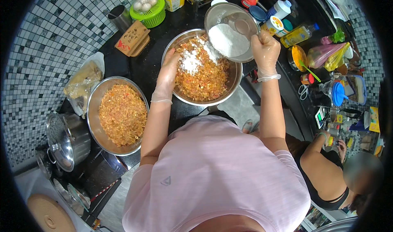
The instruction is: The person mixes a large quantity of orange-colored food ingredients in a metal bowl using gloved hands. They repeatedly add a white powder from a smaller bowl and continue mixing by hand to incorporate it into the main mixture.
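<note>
We have both hands in clear gloves, working at the large steel bowl [235,77] on the dark counter. The right hand [265,53] is clenched on the rim of a smaller metal bowl [217,18], gripping at its right side. We see that one tipped over the upper right of the large bowl, likely so the white powder [229,40] can slide out under its own weight; some powder lies on the orange-brown mixture [202,86] below. Holding it by the far rim probably keeps the fingers clear of the pouring lip.

The left hand [167,71] lies along the left edge of the large bowl, presumably to steady it opposite the pour. We cannot tell whether its fingers close on the rim or just press there, since the underside is hidden.

Placement notes: the large bowl sits in front of the torso, within reach of both arms. A second steel bowl [92,123] of similar mixture [123,115] stands left of the left forearm, apart from the pour, which we judge keeps it out of the way. The lidded pot [80,140] is just beyond it, further left.
</note>
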`<action>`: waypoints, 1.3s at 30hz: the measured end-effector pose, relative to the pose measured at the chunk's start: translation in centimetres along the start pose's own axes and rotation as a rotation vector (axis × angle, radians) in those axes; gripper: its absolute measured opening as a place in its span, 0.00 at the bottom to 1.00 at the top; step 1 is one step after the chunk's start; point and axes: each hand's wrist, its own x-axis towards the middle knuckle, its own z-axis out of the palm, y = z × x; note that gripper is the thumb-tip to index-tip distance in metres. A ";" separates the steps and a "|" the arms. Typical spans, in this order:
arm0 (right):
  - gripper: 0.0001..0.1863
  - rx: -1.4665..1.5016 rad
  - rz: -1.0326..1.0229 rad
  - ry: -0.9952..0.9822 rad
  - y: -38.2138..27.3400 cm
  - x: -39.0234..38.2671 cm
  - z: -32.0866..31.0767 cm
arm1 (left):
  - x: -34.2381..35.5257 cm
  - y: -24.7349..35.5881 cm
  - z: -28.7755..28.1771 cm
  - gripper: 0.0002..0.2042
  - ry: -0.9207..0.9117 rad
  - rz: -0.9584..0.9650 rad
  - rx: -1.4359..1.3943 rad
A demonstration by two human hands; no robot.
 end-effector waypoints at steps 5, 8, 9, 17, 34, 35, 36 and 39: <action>0.12 0.012 -0.020 -0.027 -0.1 -1.1 -1.9 | 0.6 -0.8 -0.5 0.30 -0.011 0.011 -0.031; 0.13 0.086 0.054 -0.060 -0.6 -2.1 -3.0 | 0.3 -0.5 -0.4 0.29 -0.031 -0.015 0.003; 0.13 0.094 0.042 -0.084 -1.0 -2.4 -3.2 | 0.1 -0.3 -0.3 0.29 -0.040 -0.028 0.014; 0.13 0.167 -0.010 -0.201 -4.8 -5.4 -3.1 | 1.7 -2.5 -1.1 0.30 -0.048 0.032 -0.185; 0.11 0.066 -0.025 -0.108 -2.1 -5.0 -4.6 | 0.2 -1.2 -0.2 0.30 -0.047 0.004 -0.081; 0.11 0.067 -0.031 -0.105 -1.8 -4.6 -4.3 | 0.0 -1.1 -0.1 0.31 -0.032 0.008 -0.064; 0.11 0.054 -0.054 -0.077 -1.7 -4.2 -3.9 | -0.1 -1.0 0.0 0.31 -0.016 0.011 -0.049; 0.12 0.038 -0.081 -0.034 -1.7 -3.0 -2.5 | 1.1 -1.8 -0.1 0.32 -0.034 0.043 -0.043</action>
